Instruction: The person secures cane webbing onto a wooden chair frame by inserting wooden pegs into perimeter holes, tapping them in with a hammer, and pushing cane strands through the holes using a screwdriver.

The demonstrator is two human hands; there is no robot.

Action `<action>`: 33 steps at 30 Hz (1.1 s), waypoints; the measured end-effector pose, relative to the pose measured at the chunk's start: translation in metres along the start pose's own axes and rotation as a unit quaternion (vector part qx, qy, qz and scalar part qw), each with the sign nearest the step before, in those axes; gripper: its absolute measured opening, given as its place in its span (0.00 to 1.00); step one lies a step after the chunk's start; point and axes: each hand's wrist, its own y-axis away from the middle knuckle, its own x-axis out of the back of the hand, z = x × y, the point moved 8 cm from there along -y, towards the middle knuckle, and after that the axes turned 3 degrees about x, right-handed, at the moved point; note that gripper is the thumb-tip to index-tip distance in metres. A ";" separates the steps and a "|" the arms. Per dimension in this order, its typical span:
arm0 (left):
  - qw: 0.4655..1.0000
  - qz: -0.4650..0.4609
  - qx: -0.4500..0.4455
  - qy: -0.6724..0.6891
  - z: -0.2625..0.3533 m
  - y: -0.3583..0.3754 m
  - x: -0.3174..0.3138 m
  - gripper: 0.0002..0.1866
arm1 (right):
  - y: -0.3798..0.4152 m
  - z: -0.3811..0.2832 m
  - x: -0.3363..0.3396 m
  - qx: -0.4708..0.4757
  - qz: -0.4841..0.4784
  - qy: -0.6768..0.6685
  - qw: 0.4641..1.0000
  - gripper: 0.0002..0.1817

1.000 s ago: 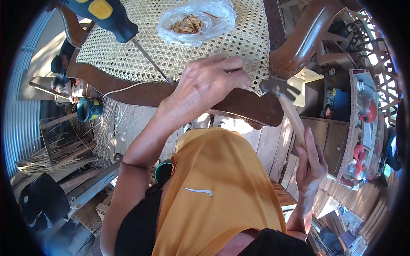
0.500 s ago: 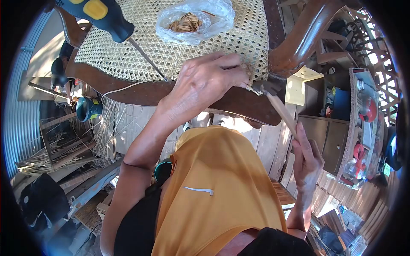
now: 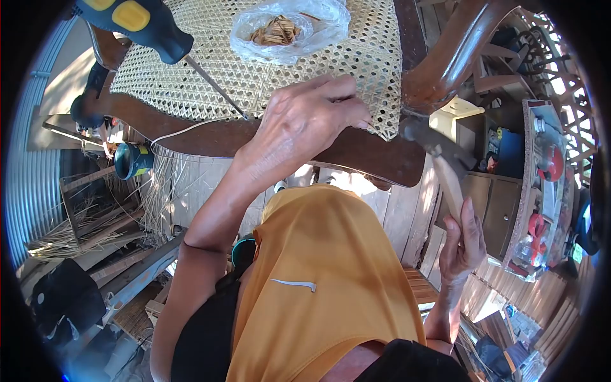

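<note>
My left hand rests on the front edge of a woven cane seat, its fingers pinched at the dark wooden frame. What sits between those fingertips is too small to make out. My right hand grips the wooden handle of a hammer, whose dark metal head is raised just right of the seat's corner, apart from the left fingers. A black and yellow screwdriver leans with its tip at the seam of cane and frame. One loose cane strand runs along that edge.
A clear plastic bag with short wood pieces lies on the seat. The curved chair arm rises at right, by a cabinet. A dark bucket and loose cane strips are at left.
The hammer has swung up and to the right, away from the seat's corner, with my right hand shifting slightly right and down. My left hand has stayed in place.
</note>
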 end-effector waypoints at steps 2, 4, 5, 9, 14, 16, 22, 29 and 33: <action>1.000 0.000 0.005 0.000 0.000 0.000 0.000 0.09 | -0.001 -0.002 -0.002 0.005 -0.027 0.009 1.000 0.23; 1.000 0.002 0.001 -0.008 0.002 0.000 0.000 0.10 | 0.001 0.006 -0.004 -0.024 -0.040 0.016 0.999 0.23; 1.000 0.003 -0.001 -0.012 0.002 0.000 0.000 0.10 | 0.002 0.009 -0.005 -0.038 -0.045 0.020 0.998 0.24; 1.000 -0.008 -0.003 -0.019 0.001 0.001 -0.004 0.10 | 0.001 0.013 -0.011 -0.049 -0.058 0.009 0.997 0.25; 1.000 -0.016 0.002 -0.018 0.002 0.001 -0.004 0.11 | -0.001 0.009 -0.006 -0.025 -0.043 0.007 0.999 0.25; 1.000 -0.016 0.002 -0.018 0.001 0.001 -0.004 0.11 | -0.006 0.003 -0.006 0.002 -0.034 0.020 0.999 0.27; 1.000 -0.011 -0.001 -0.021 0.001 0.001 -0.002 0.12 | -0.011 0.008 -0.009 -0.015 -0.047 0.037 0.998 0.29; 0.999 -0.005 0.020 -0.026 0.004 0.001 0.002 0.12 | -0.012 0.003 -0.013 0.020 -0.078 0.063 0.995 0.30; 0.999 -0.021 0.030 -0.023 -0.001 0.003 -0.002 0.11 | -0.009 0.010 -0.010 0.000 -0.037 0.038 0.999 0.30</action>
